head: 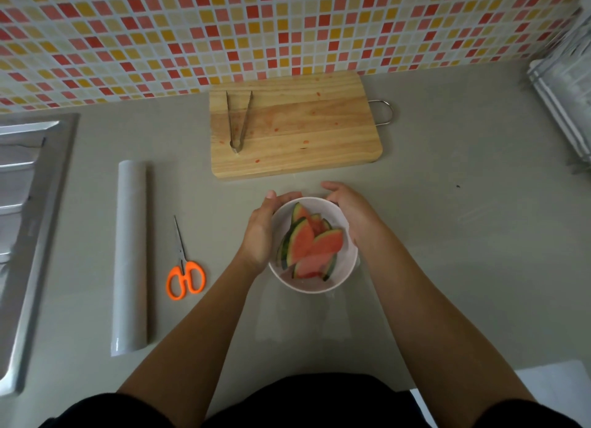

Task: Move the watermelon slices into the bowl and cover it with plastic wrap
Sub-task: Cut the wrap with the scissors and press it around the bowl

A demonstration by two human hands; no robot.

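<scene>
A white bowl (307, 289) stands on the grey counter just in front of me, with several watermelon slices (307, 245) lying inside it. A thin clear sheet of plastic wrap (303, 319) seems to lie over the bowl, and its loose edge trails on the counter towards me. My left hand (260, 229) cups the bowl's left side with the thumb up by the far rim. My right hand (355, 213) curls over the right rim and side.
A wooden cutting board (303, 130) with metal tongs (238, 120) on it lies behind the bowl. The plastic wrap roll (131, 255) and orange scissors (185, 277) lie to the left. A steel sink (22, 219) is at far left, a dish rack (566, 101) at far right.
</scene>
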